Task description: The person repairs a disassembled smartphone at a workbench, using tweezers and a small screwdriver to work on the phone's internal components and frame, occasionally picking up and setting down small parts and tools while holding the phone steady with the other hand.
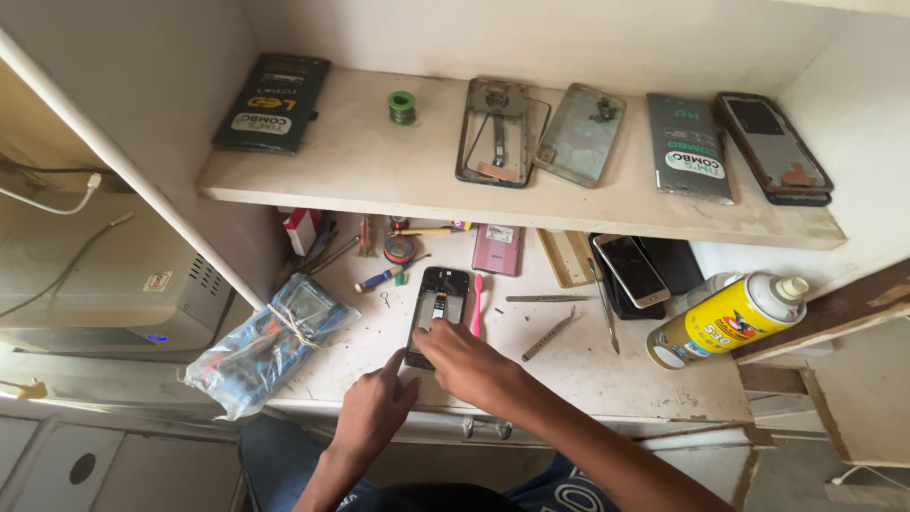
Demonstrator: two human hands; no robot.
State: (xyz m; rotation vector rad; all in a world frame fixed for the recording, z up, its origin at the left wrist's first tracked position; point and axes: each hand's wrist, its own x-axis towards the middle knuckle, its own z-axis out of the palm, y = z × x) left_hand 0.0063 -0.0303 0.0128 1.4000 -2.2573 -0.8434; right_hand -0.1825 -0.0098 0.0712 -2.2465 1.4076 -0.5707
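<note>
An opened black phone (440, 301) lies back-up on the white worktop (588, 370), its insides showing. My right hand (466, 364) rests over the phone's near end, fingers pressing on it. My left hand (377, 410) is beside it, index finger pointing at the phone's lower left corner. A pink toothbrush (477, 305) lies just right of the phone. Whether either hand grips a small tool is hidden.
Tweezers (548, 299), a metal pry tool (550, 336), a screwdriver (381, 279), a pink phone (499, 248) and stacked phones (633, 269) lie on the worktop. A yellow spray can (730, 319) lies at right, a bagged multimeter (270, 341) at left. The shelf (379, 171) holds phone frames, boxes and a solder spool (402, 106).
</note>
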